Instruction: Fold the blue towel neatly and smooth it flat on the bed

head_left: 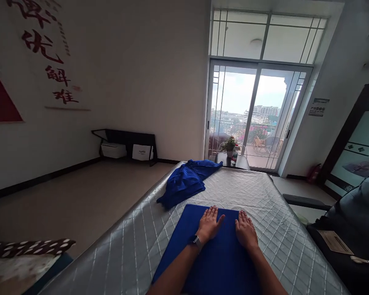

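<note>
A blue cloth [221, 258] lies flat in a roughly rectangular shape on the quilted silver cover [135, 241]. My left hand [209, 224] rests palm down near its far edge, fingers stretched forward and thumb apart, with a watch on the wrist. Flat on the far right part of the same cloth is my right hand [245, 229], fingers extended. Neither hand grips anything. Beyond them, a crumpled blue garment [184, 180] lies toward the far left of the cover. The near end of the flat cloth is partly hidden by my forearms.
At the far end stands a small table [242, 164] with a potted plant [230, 145] and a bottle [234, 155]. A dark leather seat [356, 209] is close on the right. A patterned cushion [27, 250] lies at lower left. A black bench [129, 139] stands by the wall.
</note>
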A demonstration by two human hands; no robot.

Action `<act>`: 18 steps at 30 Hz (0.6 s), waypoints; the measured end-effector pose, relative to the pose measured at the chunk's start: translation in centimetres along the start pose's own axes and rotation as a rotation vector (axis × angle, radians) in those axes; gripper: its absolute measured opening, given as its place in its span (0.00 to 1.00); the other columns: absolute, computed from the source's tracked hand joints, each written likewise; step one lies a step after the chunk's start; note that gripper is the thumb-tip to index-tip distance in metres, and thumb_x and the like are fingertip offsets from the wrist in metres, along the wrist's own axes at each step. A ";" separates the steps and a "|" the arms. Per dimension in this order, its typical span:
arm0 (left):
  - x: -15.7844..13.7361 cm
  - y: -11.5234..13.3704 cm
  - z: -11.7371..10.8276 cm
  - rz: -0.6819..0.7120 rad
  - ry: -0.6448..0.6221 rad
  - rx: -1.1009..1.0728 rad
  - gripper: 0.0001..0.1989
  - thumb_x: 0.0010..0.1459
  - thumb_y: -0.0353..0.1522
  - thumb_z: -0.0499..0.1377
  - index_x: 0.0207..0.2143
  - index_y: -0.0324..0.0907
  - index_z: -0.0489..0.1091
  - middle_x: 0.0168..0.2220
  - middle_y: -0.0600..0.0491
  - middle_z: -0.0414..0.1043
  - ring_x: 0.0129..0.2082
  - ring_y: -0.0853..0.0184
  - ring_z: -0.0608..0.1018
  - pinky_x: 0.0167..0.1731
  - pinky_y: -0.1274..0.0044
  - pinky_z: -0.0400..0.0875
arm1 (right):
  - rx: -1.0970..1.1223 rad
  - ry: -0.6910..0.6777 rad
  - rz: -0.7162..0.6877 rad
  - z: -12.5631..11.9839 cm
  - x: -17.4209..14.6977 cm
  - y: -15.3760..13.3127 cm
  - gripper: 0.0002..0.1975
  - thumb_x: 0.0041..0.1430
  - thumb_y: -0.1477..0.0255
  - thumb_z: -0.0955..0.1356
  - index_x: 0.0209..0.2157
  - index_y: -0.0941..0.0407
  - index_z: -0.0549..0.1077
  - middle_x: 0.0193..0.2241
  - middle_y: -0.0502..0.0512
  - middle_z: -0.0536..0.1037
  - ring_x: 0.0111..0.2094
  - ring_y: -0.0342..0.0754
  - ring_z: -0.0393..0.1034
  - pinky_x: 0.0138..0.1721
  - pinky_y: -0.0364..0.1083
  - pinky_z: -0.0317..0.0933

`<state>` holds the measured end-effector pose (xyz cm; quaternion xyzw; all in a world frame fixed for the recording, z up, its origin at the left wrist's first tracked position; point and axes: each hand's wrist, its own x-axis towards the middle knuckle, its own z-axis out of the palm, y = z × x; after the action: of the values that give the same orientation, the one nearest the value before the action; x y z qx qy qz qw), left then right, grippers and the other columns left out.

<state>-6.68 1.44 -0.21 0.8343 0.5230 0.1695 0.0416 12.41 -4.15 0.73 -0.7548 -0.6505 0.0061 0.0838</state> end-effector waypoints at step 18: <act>-2.5 -11.0 -1.4 -0.138 0.098 0.155 0.38 0.70 0.50 0.39 0.68 0.28 0.55 0.69 0.37 0.55 0.70 0.55 0.56 0.67 0.63 0.54 | -0.012 -0.013 0.021 0.5 0.2 0.2 0.33 0.70 0.65 0.49 0.70 0.65 0.49 0.72 0.59 0.48 0.72 0.48 0.39 0.70 0.50 0.34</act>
<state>-17.57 4.02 -2.17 0.7876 0.5923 0.1660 -0.0369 12.61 -3.90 0.21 -0.7619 -0.6433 0.0080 0.0746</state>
